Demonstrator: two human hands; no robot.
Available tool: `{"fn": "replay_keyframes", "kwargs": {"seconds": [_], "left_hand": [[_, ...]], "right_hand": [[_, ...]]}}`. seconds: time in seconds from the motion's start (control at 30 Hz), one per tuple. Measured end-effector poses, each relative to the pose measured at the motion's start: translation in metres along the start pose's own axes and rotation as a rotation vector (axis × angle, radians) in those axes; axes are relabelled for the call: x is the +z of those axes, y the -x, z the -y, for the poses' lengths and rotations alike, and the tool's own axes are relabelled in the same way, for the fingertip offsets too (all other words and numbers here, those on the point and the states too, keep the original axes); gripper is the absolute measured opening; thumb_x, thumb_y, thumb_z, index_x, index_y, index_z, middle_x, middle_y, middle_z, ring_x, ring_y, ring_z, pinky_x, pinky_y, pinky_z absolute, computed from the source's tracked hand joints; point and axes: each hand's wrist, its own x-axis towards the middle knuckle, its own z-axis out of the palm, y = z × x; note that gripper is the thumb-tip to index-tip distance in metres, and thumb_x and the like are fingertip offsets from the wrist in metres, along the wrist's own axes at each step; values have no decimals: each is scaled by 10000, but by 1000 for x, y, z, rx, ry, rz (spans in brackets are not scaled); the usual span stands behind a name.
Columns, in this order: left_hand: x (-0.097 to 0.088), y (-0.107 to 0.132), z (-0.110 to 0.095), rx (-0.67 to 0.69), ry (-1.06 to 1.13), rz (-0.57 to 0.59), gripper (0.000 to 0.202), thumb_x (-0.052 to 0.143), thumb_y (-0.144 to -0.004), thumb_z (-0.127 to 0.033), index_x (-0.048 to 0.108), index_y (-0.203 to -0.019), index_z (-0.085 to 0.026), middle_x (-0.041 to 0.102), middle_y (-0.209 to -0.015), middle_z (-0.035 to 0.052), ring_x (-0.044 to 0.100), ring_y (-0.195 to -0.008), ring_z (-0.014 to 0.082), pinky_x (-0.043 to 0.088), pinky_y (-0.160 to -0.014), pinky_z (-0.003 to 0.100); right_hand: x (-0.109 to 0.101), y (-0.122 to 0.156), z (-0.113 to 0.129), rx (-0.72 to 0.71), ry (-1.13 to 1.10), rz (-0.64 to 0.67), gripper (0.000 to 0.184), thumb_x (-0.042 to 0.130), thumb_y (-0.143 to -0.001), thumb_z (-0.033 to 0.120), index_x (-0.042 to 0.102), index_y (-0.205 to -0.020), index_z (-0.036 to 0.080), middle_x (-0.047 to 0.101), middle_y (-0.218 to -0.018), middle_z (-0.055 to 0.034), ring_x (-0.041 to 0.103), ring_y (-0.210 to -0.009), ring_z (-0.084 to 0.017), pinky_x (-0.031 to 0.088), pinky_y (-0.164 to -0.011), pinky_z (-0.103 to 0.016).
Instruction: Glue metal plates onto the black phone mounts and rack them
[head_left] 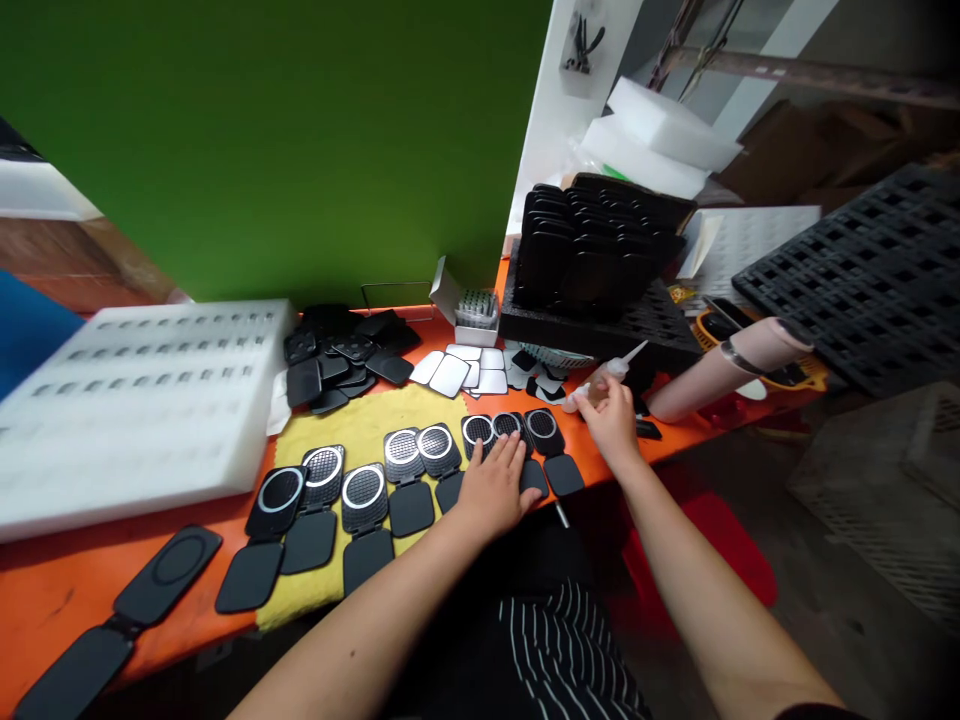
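My left hand [495, 485] lies flat, fingers stretched out, over hinged black pieces with round silver rings [507, 426] at the right end of a row. Beneath its palm, parts of those pieces are hidden. In my right hand [613, 425] is a translucent squeeze bottle [592, 388], tilted with its pointed nozzle up and to the right. Right of my left hand rests another ringed black piece [544, 430], its plain flap [562, 475] folded out towards me. More ringed pieces [364, 492] continue leftward on a yellow cloth [300, 590].
Loose black plates [337, 365] and white pads [450, 374] lie behind the row, near a small open box [476, 325]. A slotted white foam block [150, 400] stands left. Right are a black rack of plates [592, 250] and a pink tumbler [727, 370].
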Motion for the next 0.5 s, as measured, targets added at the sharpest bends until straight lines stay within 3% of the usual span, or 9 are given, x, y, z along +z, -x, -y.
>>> {"fn": "replay_keyframes", "kwargs": {"seconds": [0.1, 0.23, 0.37, 0.5], "left_hand": [[-3, 2, -1, 5, -22, -7, 680, 253, -816, -579, 256, -1341, -147, 195, -1423, 65, 190, -1288, 225, 120, -1042, 479], [-15, 7, 7, 0, -67, -39, 658, 244, -826, -564, 256, -1341, -155, 182, -1428, 56, 187, -1290, 222, 136, -1045, 454], [-25, 12, 23, -86, -131, -42, 656, 238, -832, -548, 277, -1330, -122, 237, -1408, 94, 185, -1289, 248, 122, -1041, 468], [-23, 16, 28, -123, -155, -13, 692, 221, -823, -572, 283, -1326, -101, 233, -1407, 110, 181, -1291, 254, 110, -1042, 472]], "right_hand": [[-5, 17, 11, -142, 16, -81, 311, 480, -794, 356, 552, -1027, 162, 552, -911, -86, 505, -719, -174, 428, -732, -344], [-1, 30, 29, -402, -7, 157, 219, 422, -841, 272, 618, -913, 205, 609, -898, -50, 504, -894, -193, 379, -855, -347], [14, 19, 43, -405, 15, 316, 239, 411, -848, 274, 629, -926, 213, 623, -921, -39, 509, -904, -195, 378, -845, -339], [32, 1, 53, -463, 82, 544, 221, 440, -837, 282, 646, -896, 224, 634, -924, -30, 507, -904, -185, 369, -824, -303]]}}
